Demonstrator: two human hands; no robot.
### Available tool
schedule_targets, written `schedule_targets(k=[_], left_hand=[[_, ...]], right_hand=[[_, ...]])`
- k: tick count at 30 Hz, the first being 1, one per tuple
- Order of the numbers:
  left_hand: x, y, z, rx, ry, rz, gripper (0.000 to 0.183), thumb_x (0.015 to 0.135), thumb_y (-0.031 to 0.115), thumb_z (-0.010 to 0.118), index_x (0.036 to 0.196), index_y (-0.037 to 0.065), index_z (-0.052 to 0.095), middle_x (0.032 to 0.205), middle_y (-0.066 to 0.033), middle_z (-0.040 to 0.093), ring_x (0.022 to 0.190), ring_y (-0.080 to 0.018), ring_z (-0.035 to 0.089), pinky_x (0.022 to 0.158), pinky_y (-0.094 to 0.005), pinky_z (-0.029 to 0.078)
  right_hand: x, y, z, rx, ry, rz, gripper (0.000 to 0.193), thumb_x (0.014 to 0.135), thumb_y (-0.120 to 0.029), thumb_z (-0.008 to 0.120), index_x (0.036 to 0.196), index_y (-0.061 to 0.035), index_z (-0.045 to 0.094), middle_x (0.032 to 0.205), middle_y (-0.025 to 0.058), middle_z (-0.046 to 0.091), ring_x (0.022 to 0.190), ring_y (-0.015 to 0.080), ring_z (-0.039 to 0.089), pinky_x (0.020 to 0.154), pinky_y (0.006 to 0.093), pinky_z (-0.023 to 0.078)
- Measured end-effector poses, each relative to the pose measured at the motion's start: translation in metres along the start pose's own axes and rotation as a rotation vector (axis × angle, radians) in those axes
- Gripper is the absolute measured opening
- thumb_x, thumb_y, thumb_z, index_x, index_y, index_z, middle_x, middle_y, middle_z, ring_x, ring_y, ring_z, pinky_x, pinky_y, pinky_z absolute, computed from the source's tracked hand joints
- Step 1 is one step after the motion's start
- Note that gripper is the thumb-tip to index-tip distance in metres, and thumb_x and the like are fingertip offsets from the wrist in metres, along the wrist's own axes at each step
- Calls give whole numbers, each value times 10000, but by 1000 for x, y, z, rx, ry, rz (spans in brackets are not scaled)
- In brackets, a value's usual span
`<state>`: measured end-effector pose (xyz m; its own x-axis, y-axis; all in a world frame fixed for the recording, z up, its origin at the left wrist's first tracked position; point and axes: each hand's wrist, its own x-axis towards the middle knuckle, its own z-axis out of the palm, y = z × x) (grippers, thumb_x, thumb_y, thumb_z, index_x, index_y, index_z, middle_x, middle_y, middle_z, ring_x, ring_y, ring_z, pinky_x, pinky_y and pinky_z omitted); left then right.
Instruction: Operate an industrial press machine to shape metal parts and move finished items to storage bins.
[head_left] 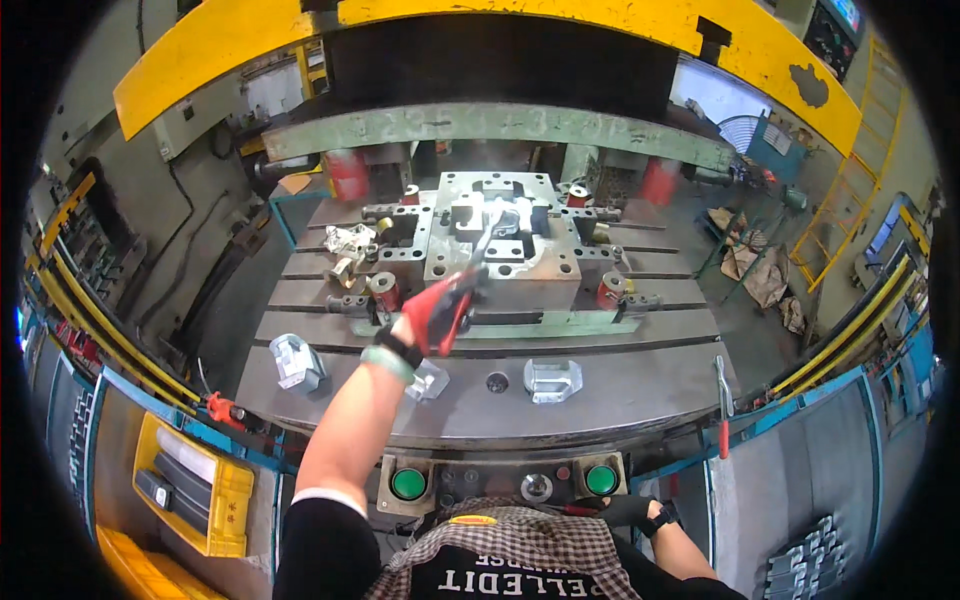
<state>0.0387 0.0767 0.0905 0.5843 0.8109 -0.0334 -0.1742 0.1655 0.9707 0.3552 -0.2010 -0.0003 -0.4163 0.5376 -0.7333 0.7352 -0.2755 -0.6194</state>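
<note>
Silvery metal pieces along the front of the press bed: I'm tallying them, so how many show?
3 on the press bed: left piece; middle piece, partly behind the left forearm; right piece. The forearm may hide others.

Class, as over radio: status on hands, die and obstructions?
Left hand: holding tool over die. Right hand: low, grip unclear. Die: partly hidden by tool. Three metal parts on bed in front.
</note>
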Motion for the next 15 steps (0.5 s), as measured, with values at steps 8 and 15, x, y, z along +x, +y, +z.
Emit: schedule_targets(k=[8,15], left_hand=[[104,0,-23,-75,86,12,310,919,405,489,1112,176,565,792,27,590,629,-105,568,465,-227,388],[61,10,-30,-344,217,-33,279,890,313,567,1106,142,603,821,18,632,613,-67,550,506,-200,432]], right_hand=[[24,89,54,119,407,-211,458,860,-346,547,1294,-209,491,944,69,660,806,132,592,721,291,464],[24,11,24,634,731,-400,443,847,-180,561,1270,-69,487,1020,14,592,922,109,547,783,264,460]])
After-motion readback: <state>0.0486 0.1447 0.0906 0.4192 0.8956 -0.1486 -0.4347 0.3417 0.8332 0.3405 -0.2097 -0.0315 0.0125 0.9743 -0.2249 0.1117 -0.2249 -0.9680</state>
